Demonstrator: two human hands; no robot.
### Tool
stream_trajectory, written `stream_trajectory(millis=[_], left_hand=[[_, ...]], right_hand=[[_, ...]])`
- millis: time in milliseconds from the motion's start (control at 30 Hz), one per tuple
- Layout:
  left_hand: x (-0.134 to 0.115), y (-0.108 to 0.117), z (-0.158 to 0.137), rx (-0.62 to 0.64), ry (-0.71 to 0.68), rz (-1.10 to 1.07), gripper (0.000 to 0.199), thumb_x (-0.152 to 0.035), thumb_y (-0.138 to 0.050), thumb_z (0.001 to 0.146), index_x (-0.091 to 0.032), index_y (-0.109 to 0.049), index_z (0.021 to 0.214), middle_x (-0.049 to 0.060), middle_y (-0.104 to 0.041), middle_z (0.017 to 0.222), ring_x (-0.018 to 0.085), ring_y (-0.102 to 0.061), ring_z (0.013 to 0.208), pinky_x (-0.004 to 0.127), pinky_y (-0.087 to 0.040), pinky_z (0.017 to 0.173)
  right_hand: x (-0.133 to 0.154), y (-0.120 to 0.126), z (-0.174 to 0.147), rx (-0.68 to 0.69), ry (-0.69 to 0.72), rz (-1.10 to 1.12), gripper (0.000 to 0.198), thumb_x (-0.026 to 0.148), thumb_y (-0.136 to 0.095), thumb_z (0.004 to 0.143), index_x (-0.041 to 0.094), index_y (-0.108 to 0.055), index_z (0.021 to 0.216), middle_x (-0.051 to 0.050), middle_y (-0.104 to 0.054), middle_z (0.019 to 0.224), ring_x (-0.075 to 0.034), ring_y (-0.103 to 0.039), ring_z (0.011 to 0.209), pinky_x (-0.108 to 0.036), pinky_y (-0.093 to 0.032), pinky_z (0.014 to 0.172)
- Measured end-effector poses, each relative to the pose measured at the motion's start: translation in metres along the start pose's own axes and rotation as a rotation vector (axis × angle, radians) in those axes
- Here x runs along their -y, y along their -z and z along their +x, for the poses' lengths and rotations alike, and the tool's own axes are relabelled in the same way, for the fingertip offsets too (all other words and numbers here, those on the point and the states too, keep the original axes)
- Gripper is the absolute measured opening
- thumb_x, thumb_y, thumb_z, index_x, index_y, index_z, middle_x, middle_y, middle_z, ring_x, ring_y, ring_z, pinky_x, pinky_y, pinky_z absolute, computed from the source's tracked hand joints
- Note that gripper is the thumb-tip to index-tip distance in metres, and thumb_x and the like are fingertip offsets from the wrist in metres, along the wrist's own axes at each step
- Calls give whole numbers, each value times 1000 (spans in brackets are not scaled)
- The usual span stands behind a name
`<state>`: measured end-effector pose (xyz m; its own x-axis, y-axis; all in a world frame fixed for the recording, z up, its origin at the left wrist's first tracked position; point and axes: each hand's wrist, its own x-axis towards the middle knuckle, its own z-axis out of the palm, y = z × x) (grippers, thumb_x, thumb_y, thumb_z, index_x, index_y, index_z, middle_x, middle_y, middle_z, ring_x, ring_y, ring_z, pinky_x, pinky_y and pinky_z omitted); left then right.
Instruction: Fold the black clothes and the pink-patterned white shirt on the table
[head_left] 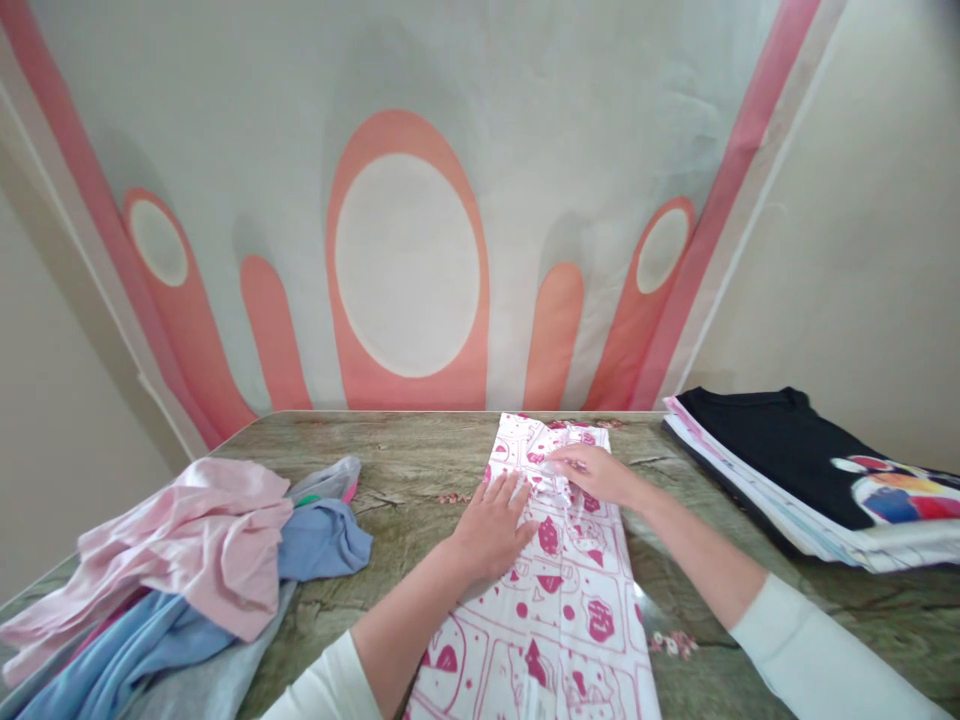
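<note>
A white garment with a dark pink printed pattern (547, 600) lies in a long, narrow folded strip on the table, running from the far edge toward me. My left hand (493, 528) rests flat on its left side, fingers spread. Near the far end, my right hand (592, 472) pinches a bunched bit of the same cloth between thumb and fingers. The cloth is rumpled around that pinch and lies smoother closer to me. Its near end runs out of the bottom of the view.
A loose heap of clothes, with a pink garment (195, 540) over blue (322, 540) and grey ones, lies at left. At right stands a folded stack topped by a black T-shirt (772, 460). Behind the wood-patterned table (405, 470) rises a wall with pink shapes.
</note>
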<state>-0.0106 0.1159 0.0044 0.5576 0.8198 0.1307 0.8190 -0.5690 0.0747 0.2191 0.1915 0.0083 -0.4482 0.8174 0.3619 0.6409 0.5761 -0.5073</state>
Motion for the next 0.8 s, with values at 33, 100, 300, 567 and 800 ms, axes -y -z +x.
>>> stream_trajectory(millis=[33,100,300,567,800], left_hand=[[-2,0,-1,4,0,-4,54,-48,-23,93,-22,-28,140,7,-24,147,24,-18,135,45,-18,108],[-7,-1,-3,-4,12,-8,54,-49,-24,92,-23,-29,140,7,-24,147,26,-17,135,46,-18,108],[-38,-7,-13,-17,157,-20,59,-52,-24,90,-21,-32,140,10,-23,147,31,-17,135,50,-20,107],[-2,2,25,-23,191,-100,60,-40,-39,86,-12,-29,138,16,-30,143,29,-28,131,44,-32,101],[87,2,120,-216,185,-248,39,-17,-47,81,-13,-52,120,10,-56,122,20,-48,115,32,-33,100]], right_hand=[[-3,-1,0,29,47,-25,29,33,-49,85,22,-66,106,-7,-64,113,-21,-56,108,-37,-39,95],[-11,-5,0,99,100,-88,37,34,-45,87,23,-57,120,-6,-54,127,-21,-45,120,-40,-30,103],[-41,-9,-6,52,-165,-291,44,41,-43,88,26,-46,129,-7,-37,142,-26,-25,133,-53,-14,106],[-62,-4,10,-220,-296,-201,30,24,-45,84,14,-58,109,-13,-59,112,-22,-51,109,-36,-35,95],[-72,-7,24,-246,-382,-100,21,28,-52,80,15,-60,94,-8,-66,85,-19,-61,78,-30,-44,71]])
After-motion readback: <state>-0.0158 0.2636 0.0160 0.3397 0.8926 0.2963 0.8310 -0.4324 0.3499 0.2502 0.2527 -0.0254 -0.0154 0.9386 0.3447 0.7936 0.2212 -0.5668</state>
